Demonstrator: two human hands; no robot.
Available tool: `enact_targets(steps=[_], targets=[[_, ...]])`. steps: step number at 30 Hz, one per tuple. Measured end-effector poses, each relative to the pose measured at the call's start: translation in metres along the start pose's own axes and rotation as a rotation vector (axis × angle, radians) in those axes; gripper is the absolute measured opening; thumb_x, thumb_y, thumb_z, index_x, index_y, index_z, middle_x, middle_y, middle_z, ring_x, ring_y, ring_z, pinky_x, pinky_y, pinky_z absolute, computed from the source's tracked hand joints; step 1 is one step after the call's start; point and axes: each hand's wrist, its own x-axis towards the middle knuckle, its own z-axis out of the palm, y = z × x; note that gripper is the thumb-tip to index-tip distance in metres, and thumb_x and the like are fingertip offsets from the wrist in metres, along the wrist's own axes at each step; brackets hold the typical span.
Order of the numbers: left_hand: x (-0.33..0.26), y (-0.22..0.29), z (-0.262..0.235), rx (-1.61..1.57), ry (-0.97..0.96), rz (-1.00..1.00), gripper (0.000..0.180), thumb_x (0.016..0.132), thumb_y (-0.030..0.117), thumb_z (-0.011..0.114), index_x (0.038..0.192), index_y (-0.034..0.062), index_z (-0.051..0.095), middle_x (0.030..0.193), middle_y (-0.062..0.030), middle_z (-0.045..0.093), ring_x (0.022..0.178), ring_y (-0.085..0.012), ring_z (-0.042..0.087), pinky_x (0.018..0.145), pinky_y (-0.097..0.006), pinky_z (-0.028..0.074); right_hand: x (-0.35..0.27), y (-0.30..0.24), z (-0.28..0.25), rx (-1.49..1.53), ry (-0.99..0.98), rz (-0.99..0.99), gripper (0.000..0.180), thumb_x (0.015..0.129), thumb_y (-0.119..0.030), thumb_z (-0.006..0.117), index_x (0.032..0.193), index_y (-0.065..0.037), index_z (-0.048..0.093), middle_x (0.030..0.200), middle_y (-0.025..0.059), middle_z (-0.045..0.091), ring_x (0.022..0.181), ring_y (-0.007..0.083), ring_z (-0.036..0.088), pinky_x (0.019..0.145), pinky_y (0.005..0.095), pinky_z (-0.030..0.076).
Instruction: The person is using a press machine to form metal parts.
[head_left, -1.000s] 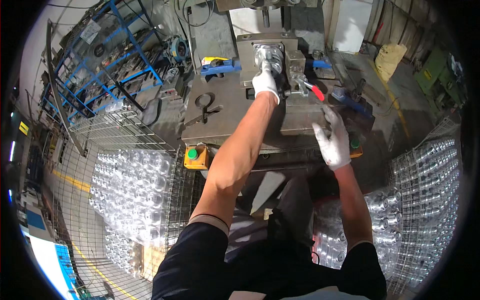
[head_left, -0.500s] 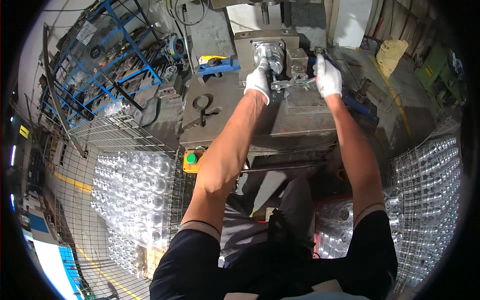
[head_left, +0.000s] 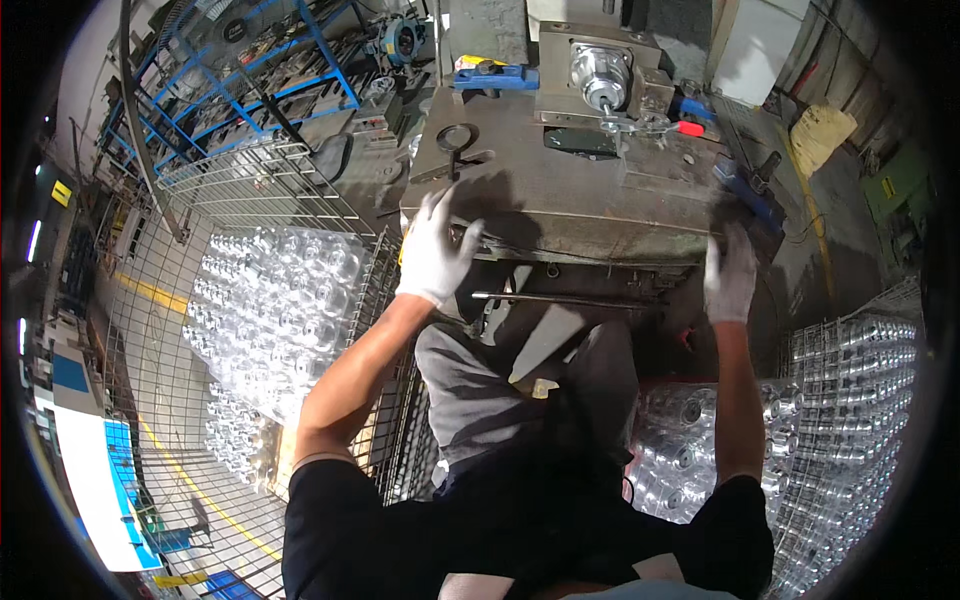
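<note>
- Metal part [head_left: 603, 82], shiny, is seated in fixture block [head_left: 560, 70], beyond & btwn both hands, well apart from them;
- L hand [head_left: 432, 260], white-gloved, is held w/ fingers spread & thumb apart at table's [head_left: 560, 195] front edge; nothing is seen gripped; yellow box [head_left: 403, 250] is mostly hidden by it, so contact can't be told;
- R hand [head_left: 731, 278], also gloved, is held at opp. front corner, fingers extended, thumb apart; nothing is seen pinched;
- toggle clamp [head_left: 640, 126] w/ red handle is mounted beyond R hand, on the hands' side of the part;
- ring-topped tool [head_left: 455, 138] is laid just beyond L fingertips;
- clear-wrapped parts [head_left: 290, 290] are stacked left of L hand; stacked metal parts [head_left: 850, 410] are seen right of & nearer than R hand
</note>
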Motion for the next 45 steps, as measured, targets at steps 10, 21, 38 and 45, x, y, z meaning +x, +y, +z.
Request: enact_targets(steps=[10, 21, 38, 45], targets=[[-0.068, -0.035, 0.005, 0.381, -0.180, -0.036, 0.083, 0.074, 0.034, 0.069, 0.135, -0.0060, 0.028, 0.138, -0.0281, 0.032, 0.130, -0.0436, 0.028, 0.108, -0.049, 0.023, -0.056, 0.030, 0.030, -0.304, -0.236, 0.132, 0.057, 0.095, -0.043, 0.038, 0.137, -0.004, 0.034, 0.143, 0.0174, 0.032, 0.135, 0.0321, 0.024, 0.111, 0.0458, 0.019], [-0.076, -0.037, 0.003, 0.279, -0.055, -0.043, 0.075, 0.071, 0.023, 0.069, 0.135, 0.0030, 0.035, 0.138, -0.0226, 0.031, 0.129, -0.0417, 0.028, 0.105, -0.052, 0.024, -0.054, 0.005, 0.015, -0.328, -0.198, 0.174, 0.071, 0.085, -0.041, 0.054, 0.138, 0.000, 0.031, 0.146, 0.0218, 0.022, 0.135, 0.0417, 0.017, 0.112, 0.0477, 0.014], [-0.257, -0.181, -0.046, 0.254, 0.215, -0.785, 0.043, 0.086, 0.027, 0.059, 0.122, 0.0050, 0.050, 0.115, -0.0200, 0.053, 0.108, -0.0343, 0.051, 0.093, -0.043, 0.041, 0.042, -0.079, 0.024, 0.104, 0.126, -0.032, 0.056, 0.091, -0.028, 0.048, 0.135, 0.001, 0.030, 0.139, 0.0227, 0.032, 0.128, 0.0445, 0.029, 0.106, 0.0475, 0.027], [-0.254, -0.322, -0.112, 0.465, 0.228, -0.905, 0.044, 0.088, 0.021, 0.054, 0.126, 0.0016, 0.046, 0.122, -0.0208, 0.049, 0.106, -0.0326, 0.053, 0.088, -0.041, 0.044, 0.174, -0.009, 0.067, 0.050, -0.031, 0.138, 0.049, 0.093, -0.042, 0.035, 0.106, 0.000, 0.057, 0.111, 0.0263, 0.055, 0.107, 0.0413, 0.049, 0.094, 0.0461, 0.038]])
